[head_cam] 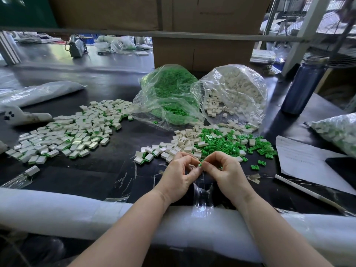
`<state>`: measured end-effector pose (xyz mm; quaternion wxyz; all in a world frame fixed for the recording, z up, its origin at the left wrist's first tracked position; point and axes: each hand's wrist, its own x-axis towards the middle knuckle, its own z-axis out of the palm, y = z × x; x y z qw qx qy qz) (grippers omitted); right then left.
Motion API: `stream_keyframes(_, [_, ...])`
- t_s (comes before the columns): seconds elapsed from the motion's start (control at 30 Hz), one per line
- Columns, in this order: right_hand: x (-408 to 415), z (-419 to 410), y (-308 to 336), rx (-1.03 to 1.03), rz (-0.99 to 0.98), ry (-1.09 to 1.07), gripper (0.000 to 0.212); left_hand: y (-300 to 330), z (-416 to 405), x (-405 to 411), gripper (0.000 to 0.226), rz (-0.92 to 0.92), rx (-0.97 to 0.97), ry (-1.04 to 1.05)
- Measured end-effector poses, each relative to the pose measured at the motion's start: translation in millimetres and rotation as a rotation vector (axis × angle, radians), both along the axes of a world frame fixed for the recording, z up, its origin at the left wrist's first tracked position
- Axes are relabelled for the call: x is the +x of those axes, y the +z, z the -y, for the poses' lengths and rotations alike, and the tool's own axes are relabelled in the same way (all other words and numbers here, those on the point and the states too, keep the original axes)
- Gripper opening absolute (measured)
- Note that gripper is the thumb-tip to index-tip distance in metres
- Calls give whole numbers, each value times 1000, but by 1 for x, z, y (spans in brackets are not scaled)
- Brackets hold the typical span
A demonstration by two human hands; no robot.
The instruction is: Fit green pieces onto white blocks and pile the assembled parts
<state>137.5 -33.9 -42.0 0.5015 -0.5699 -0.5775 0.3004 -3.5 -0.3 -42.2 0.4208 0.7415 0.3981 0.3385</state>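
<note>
We see glossy white plastic blocks [63, 139] and matt green plastic pieces [240, 145] on a dark, smooth, faintly shiny table [86, 176]. Two bags [240, 89] are thin, clear, crinkled film. The bottle [302, 87] looks like blue brushed metal; the box [200, 54] is matt cardboard; the sheet [304, 160] is paper.

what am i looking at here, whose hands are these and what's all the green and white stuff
There is one picture, from a camera worn on a person's head, looking down at their own hands. The left hand and right hand meet over a dark table, pinching a small green piece between the fingertips. Ahead lie loose green pieces and white blocks, spilled from two clear bags. The big spread on the left is assembled parts.
</note>
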Motion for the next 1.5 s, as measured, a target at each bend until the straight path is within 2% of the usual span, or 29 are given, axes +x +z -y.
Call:
stream_keyframes(0.2, [3,-1,0,22,-51,-100,16,-4,-3,-2,4,36,9,106])
stream_keyframes(0.33, [8,-3,-4,13,-23,-256,14,-6,-5,-4,17,94,16,332])
stream_keyframes(0.5, [14,-5,-6,-7,32,-410,15,-6,-12,-12,14,99,99,664])
stream_keyframes(0.63, [18,-6,-8,-63,59,-505,13,-8,-18,-15,18,86,20,770])
stream_keyframes(0.8, [21,-6,-8,-142,133,-583,13,-10,-18,-14,37,-83,-4,784])
stream_keyframes(1.0, [20,-5,-7,-252,269,-592,22,-7,-13,-12,42,-230,18,723])
stream_keyframes(1.1, [20,-5,-7,-294,299,-571,15,-8,-10,-10,38,-318,156,706])
stream_keyframes(1.2, [20,-4,-6,-322,328,-581,2,-9,-6,-6,21,-358,285,581])
stream_keyframes(1.33, [17,-4,-5,-368,453,-606,18,-11,-3,2,19,-461,373,397])
stream_keyframes(1.5, [15,-3,-5,-399,515,-618,19,-12,-3,5,23,-498,402,292])
